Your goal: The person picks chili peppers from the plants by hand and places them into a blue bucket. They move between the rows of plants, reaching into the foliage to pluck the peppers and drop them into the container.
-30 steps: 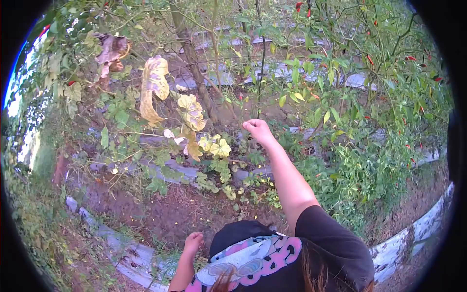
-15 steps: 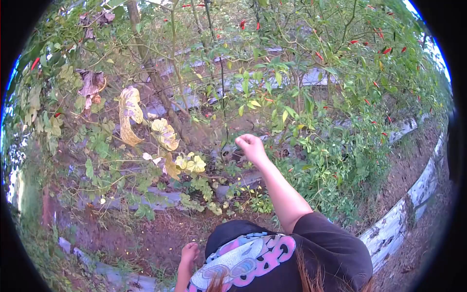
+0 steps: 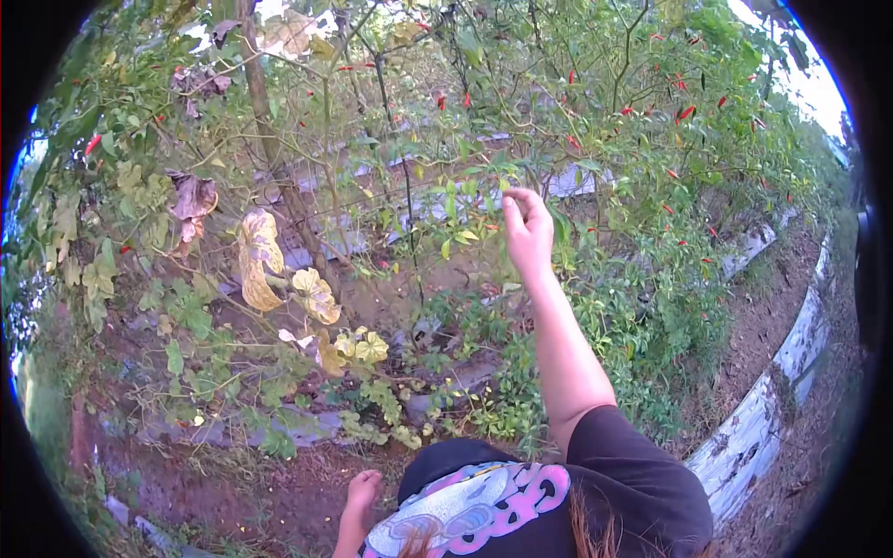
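Note:
My right hand [image 3: 529, 228] is stretched forward into the chili plants [image 3: 614, 251], its thumb and fingers bent towards each other among thin stems and leaves. Whatever may be between the fingertips is too small to make out. An orange-red chili [image 3: 492, 227] hangs just left of that hand. Low down by my body, my left hand [image 3: 364, 489] is curled closed, and its contents are hidden. Further red chilies, such as one at the upper right [image 3: 686, 113] and one nearer the middle [image 3: 573, 142], hang on the branches.
Dry yellow leaves [image 3: 260, 260] and a vine hang left of my right arm. A thin dark stake [image 3: 406, 186] stands among the stems. Silvery mulch sheeting [image 3: 744, 446] edges the soil at the right. Brown soil [image 3: 307, 479] lies below the plants.
My right hand has moved up and to the right, further into the foliage. My left hand stays curled near my body. The view has shifted slightly.

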